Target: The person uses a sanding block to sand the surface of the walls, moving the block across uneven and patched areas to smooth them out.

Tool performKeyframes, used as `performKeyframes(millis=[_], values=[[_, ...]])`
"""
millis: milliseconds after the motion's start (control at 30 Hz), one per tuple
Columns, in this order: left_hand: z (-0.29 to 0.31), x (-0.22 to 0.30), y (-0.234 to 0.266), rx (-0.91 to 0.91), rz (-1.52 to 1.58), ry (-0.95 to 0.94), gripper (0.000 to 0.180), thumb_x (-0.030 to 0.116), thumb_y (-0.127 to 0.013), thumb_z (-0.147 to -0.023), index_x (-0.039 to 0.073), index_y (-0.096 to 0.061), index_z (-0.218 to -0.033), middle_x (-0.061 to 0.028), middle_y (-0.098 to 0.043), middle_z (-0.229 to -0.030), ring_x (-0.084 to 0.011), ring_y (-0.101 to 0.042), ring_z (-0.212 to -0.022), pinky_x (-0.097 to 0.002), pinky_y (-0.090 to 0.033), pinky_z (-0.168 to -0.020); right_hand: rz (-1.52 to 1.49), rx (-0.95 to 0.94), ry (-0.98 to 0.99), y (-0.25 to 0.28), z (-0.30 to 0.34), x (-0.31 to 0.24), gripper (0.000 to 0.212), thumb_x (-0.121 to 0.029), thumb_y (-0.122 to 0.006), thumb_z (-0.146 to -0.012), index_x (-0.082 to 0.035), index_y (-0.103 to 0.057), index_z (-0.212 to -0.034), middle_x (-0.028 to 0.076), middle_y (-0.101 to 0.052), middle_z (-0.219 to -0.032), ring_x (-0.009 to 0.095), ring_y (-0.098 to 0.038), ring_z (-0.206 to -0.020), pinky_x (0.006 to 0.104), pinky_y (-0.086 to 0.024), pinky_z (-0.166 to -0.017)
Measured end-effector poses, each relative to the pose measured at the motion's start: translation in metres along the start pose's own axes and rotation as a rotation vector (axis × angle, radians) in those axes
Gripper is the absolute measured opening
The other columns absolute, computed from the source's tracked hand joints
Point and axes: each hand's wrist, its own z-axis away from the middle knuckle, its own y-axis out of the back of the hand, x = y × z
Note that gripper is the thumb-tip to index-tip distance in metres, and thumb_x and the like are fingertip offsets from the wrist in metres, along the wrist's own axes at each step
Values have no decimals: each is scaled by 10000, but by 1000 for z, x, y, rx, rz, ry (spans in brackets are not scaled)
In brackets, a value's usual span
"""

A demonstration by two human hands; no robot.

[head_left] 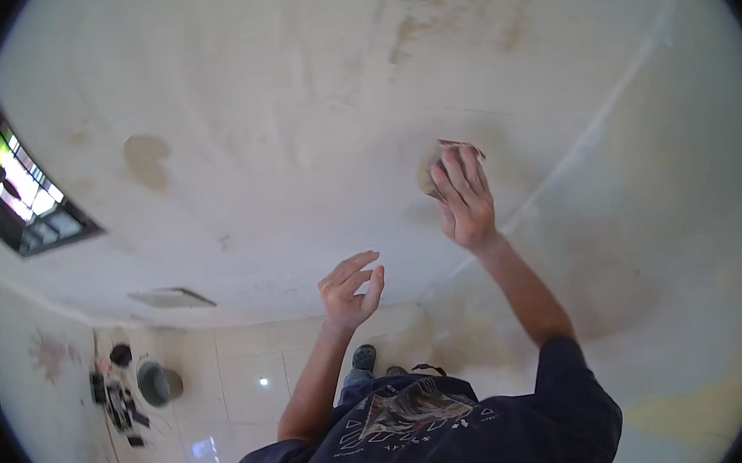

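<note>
My right hand (469,205) presses a folded piece of sandpaper (466,145) flat to the white wall (293,150). The fingers lie over most of the sheet, and only its reddish-brown edge shows past the fingertips. Right by these fingers is a beige patch (425,178), partly covered by the hand. My left hand (351,291) hangs in the air before the lower wall, its fingers loosely bent and apart, holding nothing.
The wall carries brown stains (431,14) and another beige patch (147,163). A wall corner runs up at the right. At left are a barred window (27,186), a grey bucket (159,383) and several dark items (122,408) on the tiled floor (244,392).
</note>
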Motion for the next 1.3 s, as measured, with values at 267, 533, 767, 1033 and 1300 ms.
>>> performKeyframes(millis=[267,533,767,1033,1300], values=[[78,42,37,166,-277,167,120,9,-725,-774,35,-659,-678,-110,-736,-891,-256,-722,-817,-323,-570,-692,107,-404,832,-69,-66,17,491,-257,-576,-898,-87,-545,-1358,70,-451,-1484,242,-384,-1396,492,-257,-1149],[108,32,75,235,-283,324,94,26,-719,-805,28,-682,-718,-110,-736,-883,-247,-716,-787,-321,-557,-682,206,-229,709,-69,-166,-48,494,-252,-532,-923,-72,-505,-1381,55,-433,-1499,199,-364,-1409,444,-228,-1183],[92,-5,138,168,-199,258,99,30,-707,-821,27,-693,-723,-116,-737,-885,-244,-715,-780,-316,-558,-687,4,-429,891,-88,-159,-51,518,-233,-553,-878,-44,-512,-1359,60,-489,-1442,201,-408,-1372,422,-292,-1165],[71,-33,175,108,-122,218,70,46,-705,-827,16,-715,-765,-119,-737,-873,-245,-715,-775,-316,-557,-688,188,-562,933,-94,-129,-73,477,-192,-561,-880,-60,-537,-1338,52,-492,-1449,193,-448,-1346,439,-342,-1121],[94,-37,159,105,-42,333,68,58,-706,-830,32,-725,-770,-112,-737,-861,-230,-715,-764,-322,-559,-697,222,-368,827,-89,-168,-81,528,-198,-561,-879,-66,-491,-1386,58,-497,-1440,206,-448,-1345,384,-361,-1120]])
